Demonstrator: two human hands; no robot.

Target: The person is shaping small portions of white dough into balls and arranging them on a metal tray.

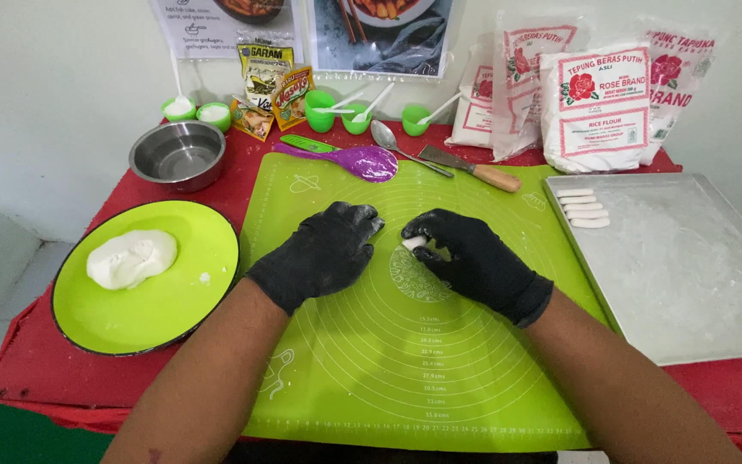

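Black gloves are worn on both hands, which are set close together on a lime-green silicone baking mat [440,361] printed with concentric circles. A small white piece of dough [413,243] is pinched between the thumb and fingertips of the right hand [474,260], just above the centre of the mat's circles. The left hand [324,251] is laid palm-down on the mat just beside it, its fingers curled loosely and nothing seen in its grasp; its fingertips are pointed toward the dough but contact with it cannot be told.

To the left, a larger lump of white dough [130,257] is seen on a round lime-green plate [173,309] with a dark rim. Behind the plate, a steel bowl [177,155] is placed on the red tablecloth [45,361]. To the right, a flour-dusted metal tray [689,266] is set beside the mat, and 5 short white dough sticks [584,208] are lined up in its far left corner.

Along the back edge, a purple spoon-shaped spatula [362,161], a metal spoon [386,136], a wooden-handled scraper [471,168] and small green cups [337,114] are arranged. White flour bags [596,107] are leaned against the wall at the right rear.
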